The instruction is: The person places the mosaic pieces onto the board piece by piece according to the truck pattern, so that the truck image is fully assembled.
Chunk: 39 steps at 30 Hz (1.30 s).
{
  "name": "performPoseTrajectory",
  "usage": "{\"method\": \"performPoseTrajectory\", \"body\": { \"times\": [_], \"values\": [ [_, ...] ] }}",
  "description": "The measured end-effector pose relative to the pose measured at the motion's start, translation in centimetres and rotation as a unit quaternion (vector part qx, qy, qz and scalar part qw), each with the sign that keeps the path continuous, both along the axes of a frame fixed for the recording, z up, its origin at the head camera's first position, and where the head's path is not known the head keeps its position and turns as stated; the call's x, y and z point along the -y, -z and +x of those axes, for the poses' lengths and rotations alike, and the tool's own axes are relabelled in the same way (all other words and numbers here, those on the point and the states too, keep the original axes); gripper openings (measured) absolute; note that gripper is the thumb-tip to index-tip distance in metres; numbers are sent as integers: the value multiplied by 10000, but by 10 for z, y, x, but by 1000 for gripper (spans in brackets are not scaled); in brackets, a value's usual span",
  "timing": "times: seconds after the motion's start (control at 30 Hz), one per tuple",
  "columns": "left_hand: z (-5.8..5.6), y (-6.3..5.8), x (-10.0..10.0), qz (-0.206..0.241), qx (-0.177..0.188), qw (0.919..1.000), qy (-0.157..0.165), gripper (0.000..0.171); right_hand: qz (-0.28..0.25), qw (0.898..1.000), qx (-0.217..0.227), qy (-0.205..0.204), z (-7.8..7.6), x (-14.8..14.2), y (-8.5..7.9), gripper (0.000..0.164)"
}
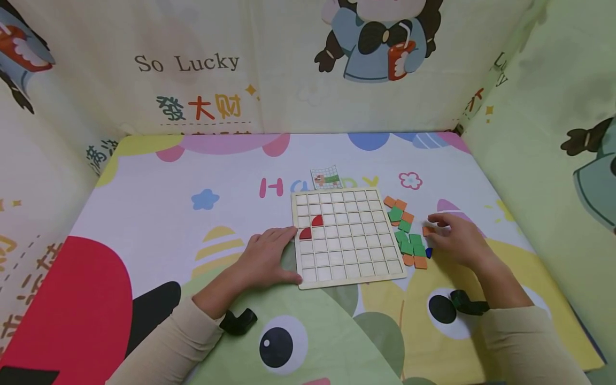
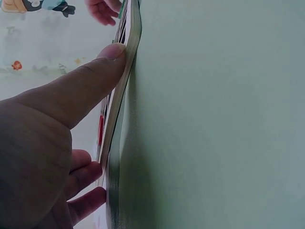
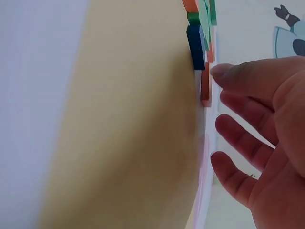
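A wooden grid board [image 1: 348, 235] lies on the patterned tablecloth. Two red quarter-round pieces [image 1: 317, 220] sit in cells near its left side. My left hand [image 1: 267, 256] rests at the board's left edge; in the left wrist view the thumb [image 2: 112, 52] presses its rim [image 2: 119, 100], with straight fingers spread along it. To the right of the board, my right hand [image 1: 457, 240] hovers over an orange piece [image 1: 426, 231]. The right wrist view shows its thumb tip close to that orange piece [image 3: 205, 86], apart from the loosely bent fingers; contact is unclear.
Several green pieces [image 1: 406, 246] and orange pieces [image 1: 421, 262] lie along the board's right edge, beside a small dark blue piece [image 1: 429, 253]. Behind the board is a picture card [image 1: 326, 179] with a gridded animal design. Printed cloth walls [image 1: 289, 80] enclose the table.
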State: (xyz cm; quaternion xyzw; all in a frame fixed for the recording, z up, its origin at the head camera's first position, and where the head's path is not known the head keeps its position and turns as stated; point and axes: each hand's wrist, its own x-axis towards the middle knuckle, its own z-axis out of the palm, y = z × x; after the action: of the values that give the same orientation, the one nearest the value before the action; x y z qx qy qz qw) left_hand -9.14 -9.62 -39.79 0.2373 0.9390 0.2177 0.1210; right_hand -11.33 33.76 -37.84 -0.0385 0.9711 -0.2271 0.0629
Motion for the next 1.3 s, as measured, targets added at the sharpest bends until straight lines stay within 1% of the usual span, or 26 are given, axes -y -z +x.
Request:
{"method": "performPoseTrajectory", "body": {
  "times": [0.27,0.5,0.73,1.0,1.13,1.3],
  "values": [
    [0,0,0,-45,8,10000,0,106,69,9999,122,30,-2,-6,4,37],
    [-1,0,0,-42,26,10000,-6,106,78,9998,188,9,-3,-7,5,35],
    [-1,2,0,-3,-17,10000,35,105,247,9996,57,-81,-3,-4,4,30],
    [-1,1,1,5,-47,10000,22,105,389,9990,-95,-215,-5,-1,1,30],
    [-1,1,1,40,-45,10000,49,104,349,9991,-164,-200,-5,0,1,30],
    [-1,1,1,31,-15,10000,66,104,246,9987,-345,-283,-4,7,-6,33]
  ]
}}
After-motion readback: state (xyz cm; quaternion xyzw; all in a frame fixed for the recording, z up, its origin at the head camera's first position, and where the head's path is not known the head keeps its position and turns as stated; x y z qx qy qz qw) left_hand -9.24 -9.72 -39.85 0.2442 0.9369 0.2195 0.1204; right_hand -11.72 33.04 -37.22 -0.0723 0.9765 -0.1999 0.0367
